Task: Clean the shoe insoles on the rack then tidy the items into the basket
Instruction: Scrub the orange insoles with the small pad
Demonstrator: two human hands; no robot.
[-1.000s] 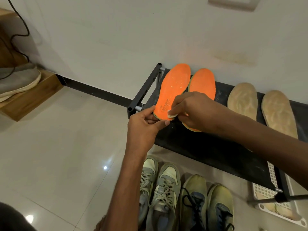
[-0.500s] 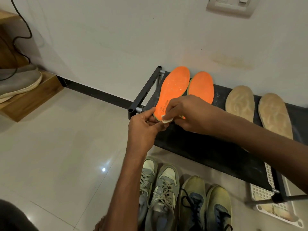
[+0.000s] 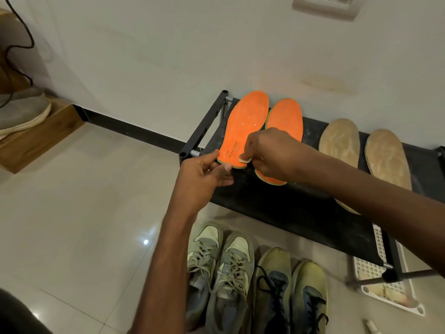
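Two orange insoles lie on the black rack (image 3: 301,208); the left orange insole (image 3: 248,124) has its heel at the rack's front edge. My left hand (image 3: 204,174) pinches that heel between thumb and fingers. My right hand (image 3: 272,153) pinches a small white pad (image 3: 245,159) against the heel and hides much of the right orange insole (image 3: 286,116). Two tan insoles (image 3: 339,143) (image 3: 385,157) lie further right on the rack. A white plastic basket (image 3: 375,271) sits on the floor under the rack's right end.
Two pairs of worn sneakers (image 3: 231,273) (image 3: 291,292) stand on the tiled floor below the rack. A wooden step with a grey shoe (image 3: 21,112) is at far left. A small white object (image 3: 370,325) lies on the floor at bottom right.
My right hand slid the white pad down along the heel of the left orange insole. My left hand kept its hold on the heel.
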